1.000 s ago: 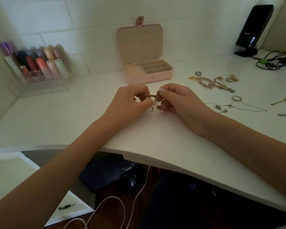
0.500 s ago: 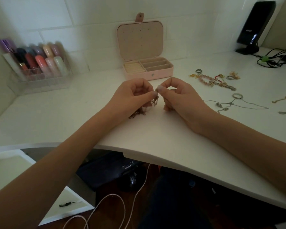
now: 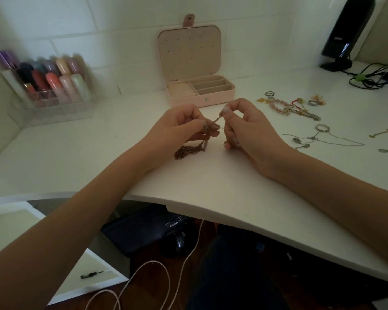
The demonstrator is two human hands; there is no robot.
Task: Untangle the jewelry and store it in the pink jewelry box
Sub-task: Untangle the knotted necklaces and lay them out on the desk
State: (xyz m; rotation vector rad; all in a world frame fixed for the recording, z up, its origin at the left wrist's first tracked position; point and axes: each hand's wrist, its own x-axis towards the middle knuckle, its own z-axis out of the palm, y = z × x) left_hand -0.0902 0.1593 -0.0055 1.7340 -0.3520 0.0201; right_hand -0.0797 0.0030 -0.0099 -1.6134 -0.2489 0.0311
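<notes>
Noted at centre frame, nearest of the working things: a bronze-toned chain (image 3: pixel 189 151), half a second before only a small bunched knot between the fingertips, now partly let out, with a loose clump lying on the white counter (image 3: pixel 211 186) below the left hand (image 3: pixel 177 128). Judged a sign of the tangle coming free, though the piece was not yet ready for storing. Left hand pinching the upper bunch of links between thumb and curled fingers; right hand (image 3: pixel 244 128) pinching the free end between thumb and forefinger, remaining fingers curled under. Short taut stretch between the two pinches running slantwise, up toward the right; hanging strands below falling down-left to the clump, so long axis roughly lower left to upper right. Farther, right of frame: a beaded bracelet (image 3: pixel 285 107), rings, and a thin necklace (image 3: pixel 323 138), all apart from the hands, apparently unsorted. Farthest, upper centre against the wall: the pink jewelry box (image 3: pixel 202 95), lid up, compartments seemingly bare.
</notes>
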